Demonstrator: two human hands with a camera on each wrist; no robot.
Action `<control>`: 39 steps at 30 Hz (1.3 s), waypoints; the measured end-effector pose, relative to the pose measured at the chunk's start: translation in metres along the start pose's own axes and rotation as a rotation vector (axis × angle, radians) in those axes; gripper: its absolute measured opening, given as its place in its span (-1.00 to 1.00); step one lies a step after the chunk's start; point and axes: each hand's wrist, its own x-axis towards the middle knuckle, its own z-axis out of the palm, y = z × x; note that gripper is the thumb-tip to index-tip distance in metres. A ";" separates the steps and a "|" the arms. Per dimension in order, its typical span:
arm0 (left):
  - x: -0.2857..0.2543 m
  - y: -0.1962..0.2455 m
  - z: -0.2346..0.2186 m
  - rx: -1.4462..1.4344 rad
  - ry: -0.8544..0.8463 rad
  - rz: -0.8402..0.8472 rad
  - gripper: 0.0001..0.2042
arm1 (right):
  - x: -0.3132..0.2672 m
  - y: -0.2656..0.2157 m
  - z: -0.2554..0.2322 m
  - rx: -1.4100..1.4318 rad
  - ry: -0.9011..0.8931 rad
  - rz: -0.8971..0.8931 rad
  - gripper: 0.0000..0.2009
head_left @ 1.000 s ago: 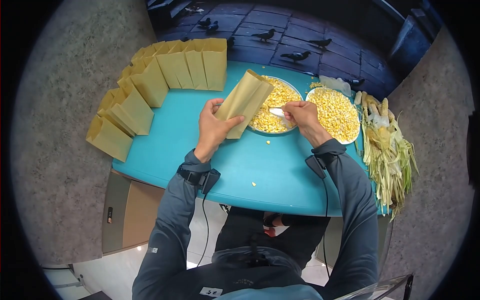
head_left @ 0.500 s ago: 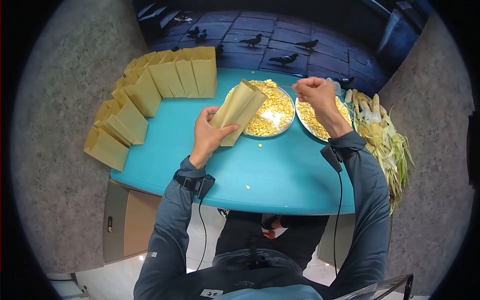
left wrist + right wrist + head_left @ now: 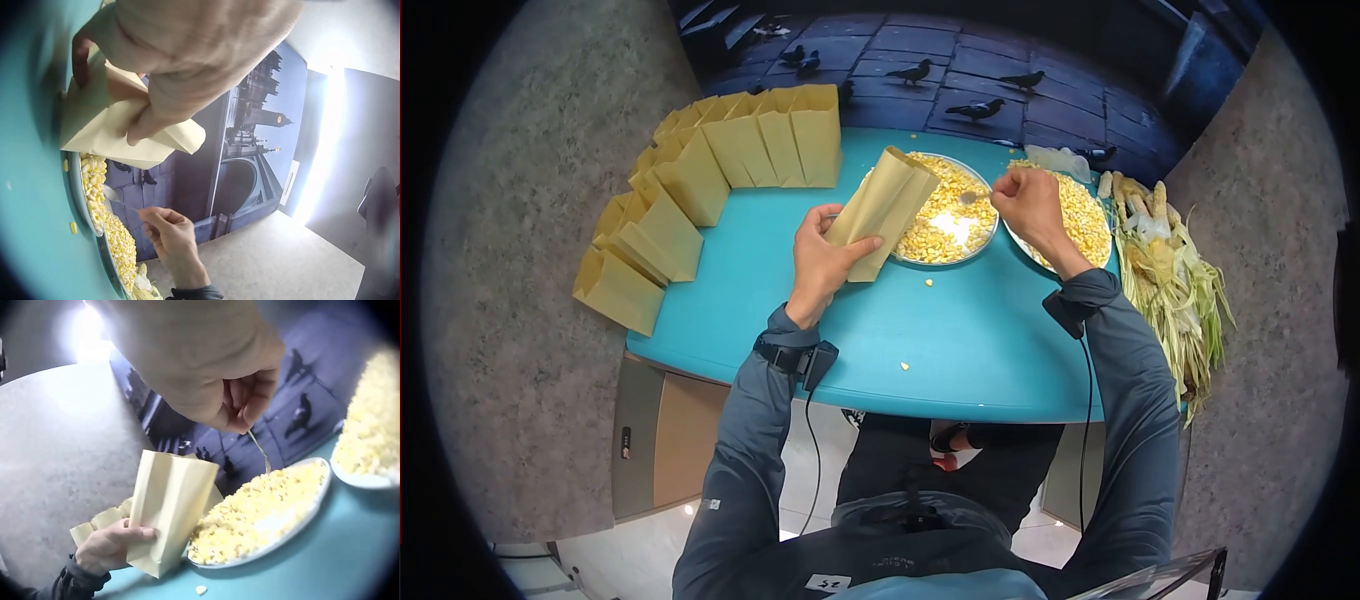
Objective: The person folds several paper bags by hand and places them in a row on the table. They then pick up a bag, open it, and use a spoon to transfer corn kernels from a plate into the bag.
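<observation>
My left hand point(image 3: 820, 262) grips a brown paper bag point(image 3: 883, 208), thumb across its front and fingers behind. The bag leans to the right, its top edge beside the near plate of corn point(image 3: 250, 557). Yellow kernels point(image 3: 920, 240) cover most of that plate, with a pale bare patch near the middle. A thin-handled metal spoon point(image 3: 970, 197) is pinched between the thumb and fingers of my right hand point(image 3: 1032, 208). Its tip points down to the kernels at the plate's far side in the right wrist view. The bag's inside is hidden.
A second plate point(image 3: 369, 482) heaped with kernels stands to the right. Cobs and husks point(image 3: 1175, 290) lie along the table's right edge, near a clear plastic bag point(image 3: 1060, 161). Several upright paper bags point(image 3: 770, 140) curve along the left. A loose kernel point(image 3: 905, 366) lies in front.
The spoon was down among the kernels, then rose toward the plate's far right side with my right hand. Now it is lower and nearer me again. My left hand keeps holding the bag similarly.
</observation>
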 end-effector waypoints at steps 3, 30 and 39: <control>-0.003 0.005 0.000 0.001 0.034 0.010 -0.30 | -0.009 0.018 0.023 0.011 -0.075 0.336 -0.91; 0.000 -0.006 0.001 0.075 -0.040 0.037 -0.18 | 0.033 -0.047 -0.024 0.530 -0.152 0.479 -0.91; 0.000 -0.003 -0.001 0.032 -0.021 0.014 -0.27 | 0.003 -0.066 -0.017 0.034 0.074 -0.269 -0.96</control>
